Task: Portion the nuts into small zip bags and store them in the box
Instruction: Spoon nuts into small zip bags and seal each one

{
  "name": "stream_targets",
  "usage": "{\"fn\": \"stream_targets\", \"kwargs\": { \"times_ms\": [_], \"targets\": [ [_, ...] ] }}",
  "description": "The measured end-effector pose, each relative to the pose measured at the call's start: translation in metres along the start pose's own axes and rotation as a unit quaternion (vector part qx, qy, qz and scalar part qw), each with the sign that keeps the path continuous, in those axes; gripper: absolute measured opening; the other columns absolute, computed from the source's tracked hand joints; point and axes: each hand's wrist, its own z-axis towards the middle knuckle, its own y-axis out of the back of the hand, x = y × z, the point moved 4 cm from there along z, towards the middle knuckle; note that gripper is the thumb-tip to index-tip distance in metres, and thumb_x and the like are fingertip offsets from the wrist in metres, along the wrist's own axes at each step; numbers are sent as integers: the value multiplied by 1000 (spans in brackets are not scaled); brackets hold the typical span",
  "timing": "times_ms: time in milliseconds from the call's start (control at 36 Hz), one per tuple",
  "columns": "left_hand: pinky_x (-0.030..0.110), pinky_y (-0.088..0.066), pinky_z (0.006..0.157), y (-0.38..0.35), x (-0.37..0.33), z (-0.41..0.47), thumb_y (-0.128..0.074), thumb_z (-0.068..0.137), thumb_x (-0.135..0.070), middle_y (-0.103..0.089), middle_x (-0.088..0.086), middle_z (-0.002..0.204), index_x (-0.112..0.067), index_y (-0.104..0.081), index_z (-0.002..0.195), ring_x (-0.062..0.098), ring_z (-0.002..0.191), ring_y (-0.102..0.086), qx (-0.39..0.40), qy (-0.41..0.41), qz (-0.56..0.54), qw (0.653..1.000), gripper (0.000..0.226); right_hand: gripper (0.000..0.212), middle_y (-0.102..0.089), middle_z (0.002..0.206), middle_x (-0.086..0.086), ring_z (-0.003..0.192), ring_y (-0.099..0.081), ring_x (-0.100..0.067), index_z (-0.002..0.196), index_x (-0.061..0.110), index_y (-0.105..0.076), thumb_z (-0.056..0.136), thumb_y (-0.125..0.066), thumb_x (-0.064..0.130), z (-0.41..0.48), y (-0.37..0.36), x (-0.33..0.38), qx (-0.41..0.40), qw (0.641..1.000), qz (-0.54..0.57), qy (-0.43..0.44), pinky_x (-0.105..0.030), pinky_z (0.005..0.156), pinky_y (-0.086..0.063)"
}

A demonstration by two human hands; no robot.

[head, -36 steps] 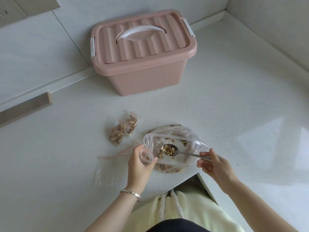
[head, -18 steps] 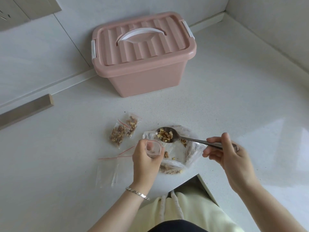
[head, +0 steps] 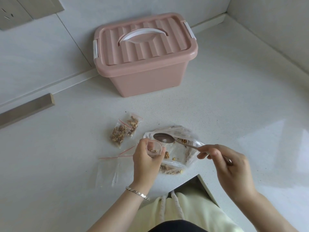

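The small zip bag (head: 155,148) sits upright in the left hand (head: 145,162), whose fingers and thumb curl round it and hold its mouth spread into a ring, probably so that a spoonful can drop straight in without catching the seal. A few nuts (head: 152,150) lie at its bottom. The spoon (head: 163,138) hangs just above and behind that mouth, its bowl bare. The right hand (head: 225,166) pinches the handle far back, with the thumb on top, which gives reach across the big bag (head: 184,154). That big bag lies open on the counter (head: 234,106) right under both hands, so anything spilled likely falls back into the stock. Two filled bags (head: 119,133) lie side by side just to the left, out of the working spot, and the empty bags (head: 108,169) lie flat nearer the person's left wrist, within easy reach. The pink box (head: 147,81) stands well behind against the wall with its lid on, so nothing is stored yet. Half a second ago the spoon carried a heap of nuts level over the small bag; now that load is gone from the bowl and pieces show inside the bag. A second ago the spoon was down in the big bag, scooping.
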Motion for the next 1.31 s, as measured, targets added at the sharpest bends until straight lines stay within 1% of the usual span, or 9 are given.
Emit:
{"fn": "stream_targets", "kwargs": {
  "times_ms": [111, 250, 472, 667, 806, 889, 944, 1111, 1306],
  "targets": [
    [5, -40, 69, 6, 1, -1, -76, 74, -21, -57, -5, 87, -26, -50, 84, 5, 85, -53, -7, 4, -19, 1000, 29, 38, -67, 74, 15, 68, -62, 0, 77, 32, -65, 88, -40, 59, 3, 7, -14, -22, 997, -1, -79, -7, 65, -45],
    [4, -39, 75, 15, 6, -4, -76, 74, -15, -58, -11, 86, -32, -47, 84, -1, 87, -54, -9, -8, -32, 999, 34, 31, -67, 62, -1, 60, -61, -9, 70, 24, -68, 94, -48, 21, -3, -1, -62, 7, 980, -13, -200, -15, 59, -46],
    [12, -41, 80, 20, 23, -7, -76, 74, -13, -57, -13, 89, -28, -48, 87, -5, 88, -52, -10, 49, -59, 997, 34, 31, -68, 62, -5, 60, -64, -14, 75, 17, -68, 95, -44, 21, -18, -19, -99, 14, 951, 55, -303, -17, 57, -50],
    [18, -41, 84, 19, 23, -10, -74, 76, -11, -57, -13, 89, -28, -48, 86, -5, 90, -52, -9, 55, -63, 996, 32, 34, -69, 63, -5, 61, -65, -17, 79, 12, -67, 97, -41, 22, -24, -44, -103, 72, 929, 91, -351, -23, 59, -51],
    [4, -38, 78, 19, 16, -9, -73, 77, -10, -56, -13, 88, -28, -48, 84, -9, 87, -52, -14, 45, -64, 997, 32, 38, -68, 61, -8, 60, -65, -20, 82, 5, -66, 97, -39, 28, -26, -49, -104, 67, 896, 146, -413, -25, 59, -51],
    [6, -39, 79, 20, 13, -8, -73, 77, -9, -56, -13, 87, -28, -47, 84, -8, 87, -53, -15, 36, -59, 997, 32, 39, -67, 61, -9, 54, -64, -15, 84, 4, -65, 98, -38, 28, -27, -45, -104, 37, 875, 175, -450, -18, 53, -51],
    [9, -41, 81, 21, 9, -8, -72, 77, -7, -56, -14, 84, -28, -47, 84, -8, 87, -53, -13, 28, -59, 998, 33, 40, -66, 63, -11, 55, -64, -15, 86, 3, -64, 98, -37, 29, -28, -39, -106, 26, 866, 187, -463, -19, 54, -51],
    [4, -38, 81, 16, 0, -9, -72, 76, -6, -57, -11, 80, -28, -46, 82, -3, 84, -54, 3, -16, -46, 999, 35, 40, -67, 62, -8, 57, -65, -15, 85, 7, -64, 98, -36, 33, -25, -17, -107, -9, 868, 196, -456, -24, 61, -50],
    [7, -40, 73, -1, 13, -5, -75, 75, -17, -58, -8, 89, -28, -48, 87, 7, 88, -55, 48, 21, -13, 999, 31, 41, -66, 59, -5, 56, -64, -13, 85, 7, -63, 98, -34, 34, -13, -1, -91, -32, 879, 242, -410, -29, 64, -46]
  ]
}}
